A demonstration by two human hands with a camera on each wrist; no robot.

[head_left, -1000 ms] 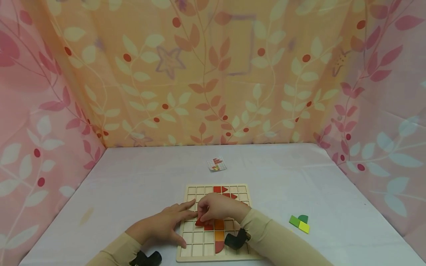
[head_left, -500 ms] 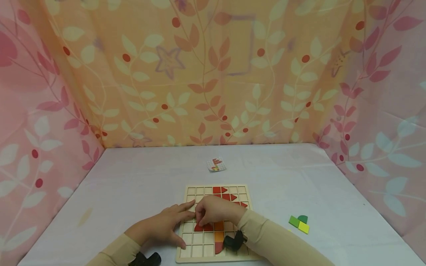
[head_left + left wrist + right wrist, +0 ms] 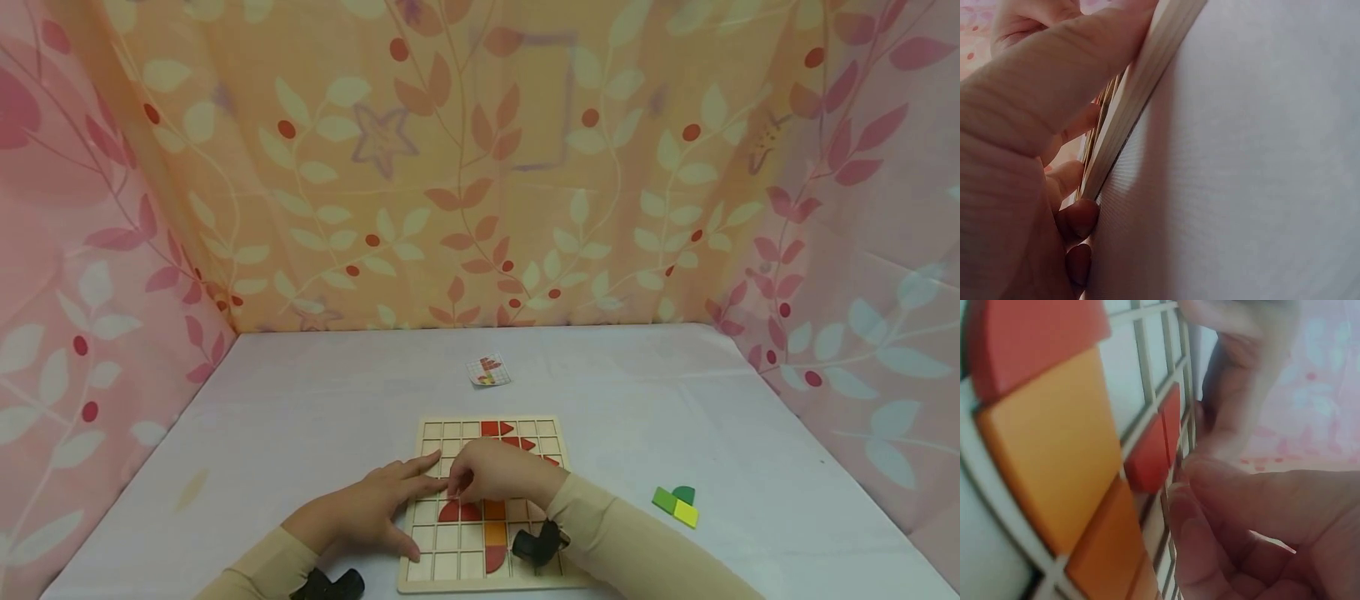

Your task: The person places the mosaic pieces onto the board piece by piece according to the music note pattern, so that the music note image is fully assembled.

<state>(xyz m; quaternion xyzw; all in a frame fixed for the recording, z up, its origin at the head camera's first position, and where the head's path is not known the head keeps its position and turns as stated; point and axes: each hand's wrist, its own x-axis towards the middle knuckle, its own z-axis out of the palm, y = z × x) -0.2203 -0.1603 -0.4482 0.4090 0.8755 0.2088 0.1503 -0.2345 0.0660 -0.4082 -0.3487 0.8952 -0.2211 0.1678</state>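
A wooden grid board lies on the table with flat coloured pieces in its cells. My left hand lies with spread, straight fingers along its left side; in the left wrist view the thumb presses at the board's edge. My right hand hovers over the middle, fingers curled and thumb near the index fingertip, nothing visible between them. Just below those fingertips sits a red quarter-round piece, beside a red square. Orange squares and another red quarter-round run down the board.
Red squares and triangles fill cells at the board's top. A small pattern card lies behind it. To the right are a green square, a dark green quarter-round and a yellow square. Patterned curtains surround the table.
The red quarter-round piece, earlier tilted in my right fingers, now lies flat in its cell. My right hand has let go and moved slightly right. The left hand stays in place.
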